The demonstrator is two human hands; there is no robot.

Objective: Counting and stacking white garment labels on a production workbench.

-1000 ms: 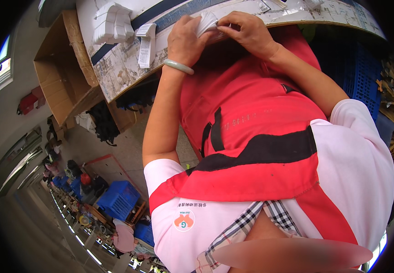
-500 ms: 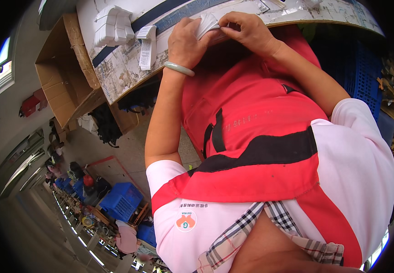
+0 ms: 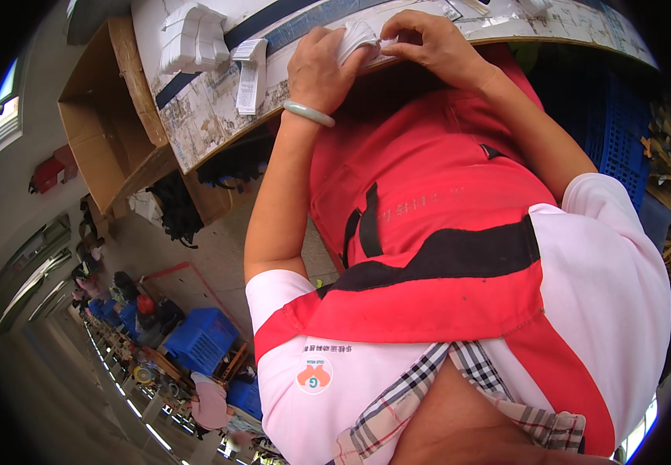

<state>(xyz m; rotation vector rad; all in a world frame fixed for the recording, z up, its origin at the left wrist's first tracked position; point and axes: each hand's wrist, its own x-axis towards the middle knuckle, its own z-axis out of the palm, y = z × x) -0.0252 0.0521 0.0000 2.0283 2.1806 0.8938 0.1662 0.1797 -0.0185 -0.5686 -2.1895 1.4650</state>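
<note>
My left hand point(image 3: 321, 68) is closed around a stack of white labels point(image 3: 356, 39) at the table's near edge. The far ends of the labels fan out between thumb and fingers. Close on its right, my right hand point(image 3: 434, 46) pinches with thumb and forefinger at a small white label end point(image 3: 388, 43) beside the stack. To the left of my hands lies a smaller bundle of printed white labels point(image 3: 251, 77), hanging over toward the table edge. Further left sit several thick stacks of white labels point(image 3: 194, 39) side by side.
The worn white table point(image 3: 196, 124) has a blue strip point(image 3: 304, 29) along it. An open cardboard box point(image 3: 107, 116) stands at its left end. Blue crates point(image 3: 204, 339) and a person in pink point(image 3: 210, 403) are behind at lower left. A blue basket point(image 3: 617, 132) is at right.
My right hand has shifted slightly right and up, away from the stack, and a white label end now shows at its fingertips. My left hand keeps its hold on the stack.
</note>
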